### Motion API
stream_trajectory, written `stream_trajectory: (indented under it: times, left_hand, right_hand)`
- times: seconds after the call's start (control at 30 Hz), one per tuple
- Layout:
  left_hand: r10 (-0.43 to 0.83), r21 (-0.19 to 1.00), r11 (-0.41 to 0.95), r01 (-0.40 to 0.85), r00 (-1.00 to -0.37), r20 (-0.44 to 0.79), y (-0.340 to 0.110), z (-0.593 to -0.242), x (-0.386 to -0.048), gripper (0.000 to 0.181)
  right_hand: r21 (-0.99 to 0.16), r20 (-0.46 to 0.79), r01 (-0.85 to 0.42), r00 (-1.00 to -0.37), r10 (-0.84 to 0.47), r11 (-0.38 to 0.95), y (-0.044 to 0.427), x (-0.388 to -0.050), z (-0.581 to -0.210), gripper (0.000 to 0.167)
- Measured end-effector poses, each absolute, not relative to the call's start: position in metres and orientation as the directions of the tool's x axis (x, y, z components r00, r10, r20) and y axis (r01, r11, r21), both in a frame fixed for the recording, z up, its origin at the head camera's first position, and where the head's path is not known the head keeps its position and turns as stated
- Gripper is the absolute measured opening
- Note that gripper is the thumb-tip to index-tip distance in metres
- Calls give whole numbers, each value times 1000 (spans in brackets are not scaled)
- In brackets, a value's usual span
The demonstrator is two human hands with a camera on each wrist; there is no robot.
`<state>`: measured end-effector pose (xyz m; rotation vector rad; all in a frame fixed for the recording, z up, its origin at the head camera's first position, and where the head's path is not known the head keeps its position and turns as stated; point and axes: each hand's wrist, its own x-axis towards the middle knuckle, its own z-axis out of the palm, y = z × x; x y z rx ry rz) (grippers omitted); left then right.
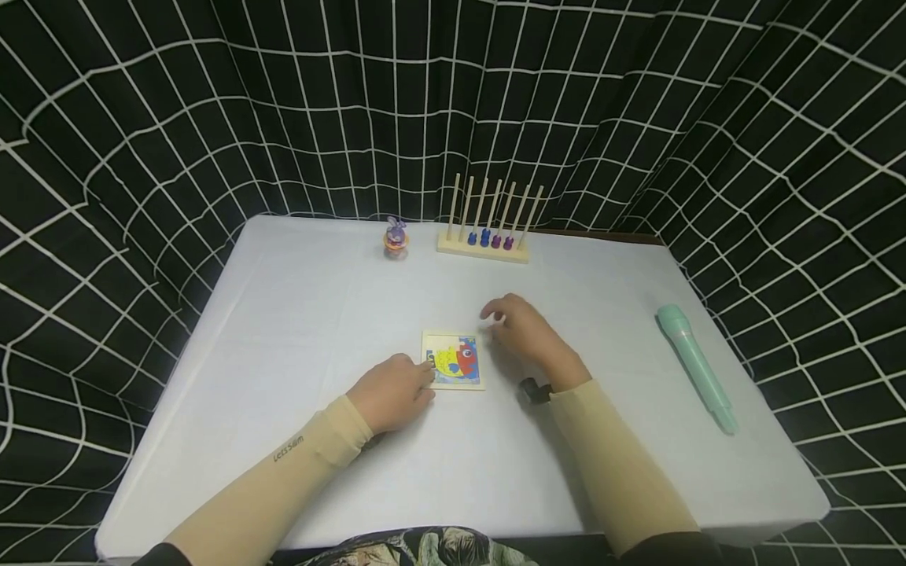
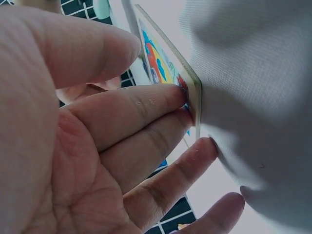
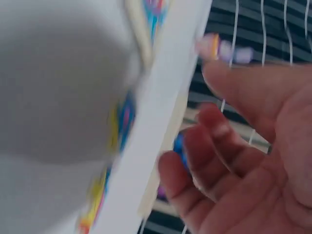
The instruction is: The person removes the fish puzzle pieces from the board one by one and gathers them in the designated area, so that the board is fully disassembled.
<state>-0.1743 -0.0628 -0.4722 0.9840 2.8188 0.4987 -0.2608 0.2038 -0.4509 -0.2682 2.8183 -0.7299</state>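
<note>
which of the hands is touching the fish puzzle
The left hand: its fingers touch the left side of the fish puzzle, while the right hand hovers apart from it.

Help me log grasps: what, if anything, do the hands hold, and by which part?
Nothing appears gripped. The left hand only touches the left side of the fish puzzle; the right hand is empty.

The puzzle point(image 1: 456, 362) at centre shows a bare, matt wooden rim, and the rack point(image 1: 481, 252) at upper centre looks wooden too. The tablecloth point(image 1: 318, 314) is matt woven cloth; the wand point(image 1: 701, 369) at right looks like smooth plastic.
</note>
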Motion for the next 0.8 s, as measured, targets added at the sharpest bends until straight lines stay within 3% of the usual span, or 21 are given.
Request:
stream_trajectory:
  times: [0.17,0.47,0.8]
  left_hand:
    - [631,346,722,599,-775,24,-63,-474,-174,26]
    - [628,341,730,593,-778,8,-63,-472,-173,31]
    - [626,342,729,593,-780,19,-64,-473,-173,24]
  right_hand:
    - [-472,-186,-247,-910,-369,846,180,-250,-461,20]
    - [-413,-168,-260,-920,-354,873,171,-245,-472,19]
    - [-355,-157,-276,-924,-348,893,164,-242,-472,14]
